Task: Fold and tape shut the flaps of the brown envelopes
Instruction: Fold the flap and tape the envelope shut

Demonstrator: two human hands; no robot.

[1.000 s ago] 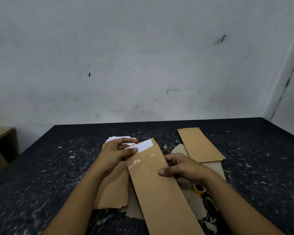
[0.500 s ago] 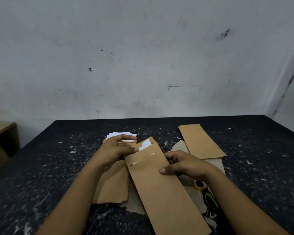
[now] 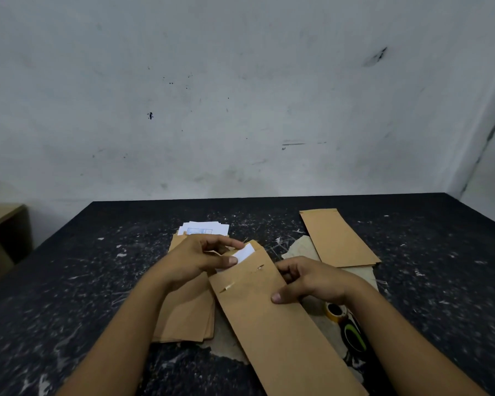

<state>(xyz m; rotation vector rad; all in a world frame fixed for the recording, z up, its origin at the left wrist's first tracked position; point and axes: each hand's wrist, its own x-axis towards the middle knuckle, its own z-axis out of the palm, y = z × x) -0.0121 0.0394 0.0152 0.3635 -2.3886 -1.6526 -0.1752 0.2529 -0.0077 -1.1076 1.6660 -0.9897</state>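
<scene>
The long brown paper envelope [image 3: 272, 312], slanting from table centre toward five o'clock, has been pulled nearer since a second ago, its white slip [image 3: 245, 252] now tucked deeper. The left hand [image 3: 196, 258] pinches the flap at eleven o'clock; the right hand [image 3: 312, 280] clamps the three o'clock edge (folding looks imminent, taping undone).

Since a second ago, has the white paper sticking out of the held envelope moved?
Yes. The white paper now shows less above the held envelope mouth, judged against the tape bits on its front: it slid deeper in.

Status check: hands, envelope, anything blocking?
Left hand pinching white sheet at envelope mouth. Right hand gripping its edge. Flap unfolded. Tape roll beside right wrist.
</scene>
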